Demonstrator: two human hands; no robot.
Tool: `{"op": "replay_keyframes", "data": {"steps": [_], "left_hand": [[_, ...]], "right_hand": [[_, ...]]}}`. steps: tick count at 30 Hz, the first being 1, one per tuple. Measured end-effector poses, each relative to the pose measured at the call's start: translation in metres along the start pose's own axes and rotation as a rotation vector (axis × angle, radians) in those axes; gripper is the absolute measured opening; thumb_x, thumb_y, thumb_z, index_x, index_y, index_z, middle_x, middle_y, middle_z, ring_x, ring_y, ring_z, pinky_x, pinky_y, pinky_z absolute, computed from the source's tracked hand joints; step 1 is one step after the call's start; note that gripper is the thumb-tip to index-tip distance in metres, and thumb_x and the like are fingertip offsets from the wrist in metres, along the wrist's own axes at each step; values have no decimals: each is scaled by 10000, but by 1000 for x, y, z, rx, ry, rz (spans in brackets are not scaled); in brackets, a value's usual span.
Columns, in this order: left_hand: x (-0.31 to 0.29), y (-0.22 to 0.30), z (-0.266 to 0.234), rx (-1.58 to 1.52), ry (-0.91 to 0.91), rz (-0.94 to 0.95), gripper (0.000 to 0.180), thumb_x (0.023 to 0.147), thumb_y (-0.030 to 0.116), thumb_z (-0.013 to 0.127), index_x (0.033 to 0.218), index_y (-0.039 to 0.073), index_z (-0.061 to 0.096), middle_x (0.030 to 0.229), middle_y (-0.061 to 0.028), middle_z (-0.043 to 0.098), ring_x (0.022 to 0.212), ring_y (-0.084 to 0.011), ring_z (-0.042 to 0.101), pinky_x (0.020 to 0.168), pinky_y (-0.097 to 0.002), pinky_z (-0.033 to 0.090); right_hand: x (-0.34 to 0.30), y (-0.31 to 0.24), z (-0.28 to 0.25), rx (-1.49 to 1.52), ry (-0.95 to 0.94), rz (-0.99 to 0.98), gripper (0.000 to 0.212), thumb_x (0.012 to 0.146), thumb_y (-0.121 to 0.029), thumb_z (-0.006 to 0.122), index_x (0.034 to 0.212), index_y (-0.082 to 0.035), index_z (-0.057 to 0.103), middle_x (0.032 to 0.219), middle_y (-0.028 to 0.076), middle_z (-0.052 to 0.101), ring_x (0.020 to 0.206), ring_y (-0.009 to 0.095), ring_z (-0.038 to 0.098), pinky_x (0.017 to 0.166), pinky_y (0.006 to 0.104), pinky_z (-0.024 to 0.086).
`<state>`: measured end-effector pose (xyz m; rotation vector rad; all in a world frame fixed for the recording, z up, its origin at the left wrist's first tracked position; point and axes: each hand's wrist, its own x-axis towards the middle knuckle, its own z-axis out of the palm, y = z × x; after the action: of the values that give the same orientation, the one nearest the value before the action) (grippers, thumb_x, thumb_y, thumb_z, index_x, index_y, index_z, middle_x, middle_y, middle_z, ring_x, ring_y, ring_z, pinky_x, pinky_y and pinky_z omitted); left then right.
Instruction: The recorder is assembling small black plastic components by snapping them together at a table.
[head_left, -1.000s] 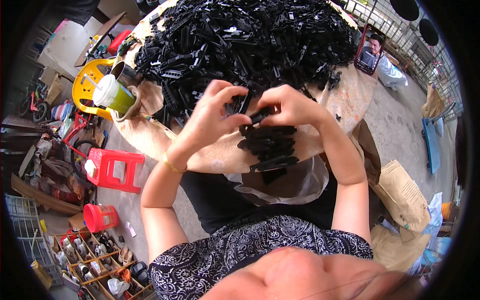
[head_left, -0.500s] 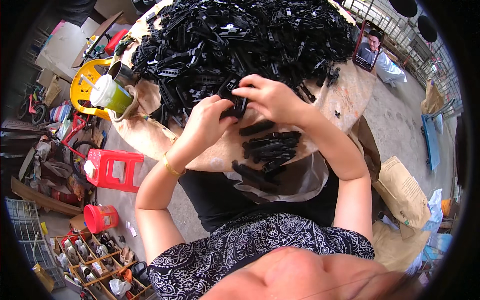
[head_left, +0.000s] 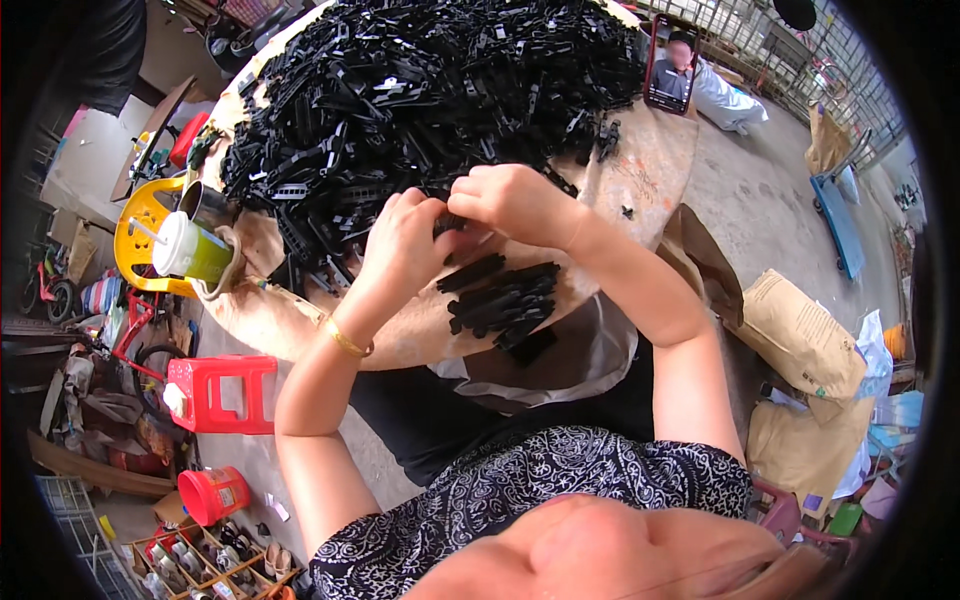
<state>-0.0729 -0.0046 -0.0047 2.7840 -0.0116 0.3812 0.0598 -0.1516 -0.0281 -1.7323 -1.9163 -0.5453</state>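
Observation:
A large heap of black plastic pieces [head_left: 400, 110] covers most of the cloth-topped round table [head_left: 400, 345]. At the heap's near edge my left hand [head_left: 405, 238] and my right hand [head_left: 512, 205] meet, fingertips bent inward and closed. Between them shows a bit of a black plastic piece [head_left: 446, 226], mostly hidden by the fingers, so its exact shape cannot be told. Just nearer to me lies a small group of long black plastic pieces [head_left: 505, 303], laid side by side close to the table's edge.
A phone [head_left: 670, 65] stands upright at the table's far right. On the left are a lidded cup [head_left: 195, 248] with a straw, a yellow chair [head_left: 148, 215], a red stool [head_left: 222, 395] and a red bucket [head_left: 213, 495]. Brown paper sacks [head_left: 800, 330] lie at right.
My view has shifted, so the table and heap sit further left. Both hands stay together, with the fingers drawn closer and covering more of the black piece between them.

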Motion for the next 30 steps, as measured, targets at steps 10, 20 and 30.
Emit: {"op": "replay_keyframes", "data": {"steps": [10,20,30], "left_hand": [[23,5,-6,-526,108,-250,283,925,161,589,1119,-40,633,810,-97,692,688,-103,637,631,-242,514],[23,-18,5,-1212,52,-411,301,890,19,580,1176,-75,574,1068,-130,643,910,-173,660,847,-267,551],[18,-14,0,-1494,10,-358,346,883,10,596,1213,-84,548,1089,-144,639,964,-172,638,903,-287,524]], "right_hand": [[2,4,-1,416,355,358,207,746,-16,707,936,-33,629,878,122,636,767,293,640,667,338,529],[6,-8,-9,1060,597,617,169,787,-23,716,945,-37,659,837,28,660,848,81,633,696,213,496],[5,3,-6,565,370,327,186,746,-41,745,916,-17,674,970,106,655,960,217,604,855,316,478]]}}
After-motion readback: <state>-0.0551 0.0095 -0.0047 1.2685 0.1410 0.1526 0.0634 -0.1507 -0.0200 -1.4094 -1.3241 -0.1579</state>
